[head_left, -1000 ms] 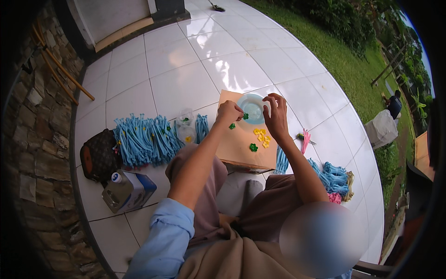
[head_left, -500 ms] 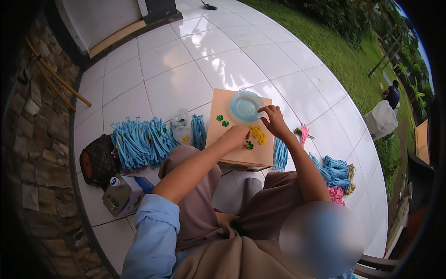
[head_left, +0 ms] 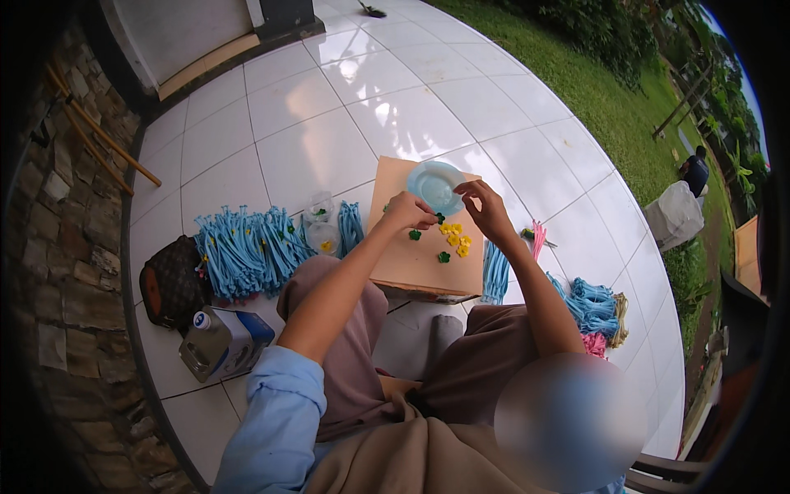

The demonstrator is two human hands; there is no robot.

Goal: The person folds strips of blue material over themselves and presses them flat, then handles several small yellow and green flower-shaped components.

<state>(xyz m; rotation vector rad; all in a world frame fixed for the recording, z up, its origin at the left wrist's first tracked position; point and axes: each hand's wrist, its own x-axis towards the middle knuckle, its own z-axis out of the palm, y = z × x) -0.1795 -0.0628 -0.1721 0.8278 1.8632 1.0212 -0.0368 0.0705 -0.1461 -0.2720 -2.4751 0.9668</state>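
My left hand (head_left: 406, 213) reaches over the brown cardboard box top (head_left: 393, 259), its thumb and fingertips pinched on a small green flower (head_left: 440, 218). My right hand (head_left: 487, 207) is at the right rim of a clear bluish bowl (head_left: 433, 186), fingers bent together; whatever they hold is too small to make out. Between the hands and my body lies a cluster of small yellow flowers (head_left: 455, 236). One green flower (head_left: 415, 235) rests to their left, another green flower (head_left: 443, 257) nearer me. A further green piece is partly covered by my left hand.
Left of the box are bundles of light-blue stems (head_left: 251, 251), clear plastic cups (head_left: 322, 224), a brown bag (head_left: 171, 284) and a metal can (head_left: 220, 344). More blue bundles (head_left: 588, 298) and pink stems (head_left: 539, 240) lie right. A person (head_left: 696, 171) sits on the grass.
My left hand has moved up and left from beside the yellow flowers toward the bowl, and a green flower shows at its fingertips. My right hand stays by the bowl rim, its fingers drawn closer together.
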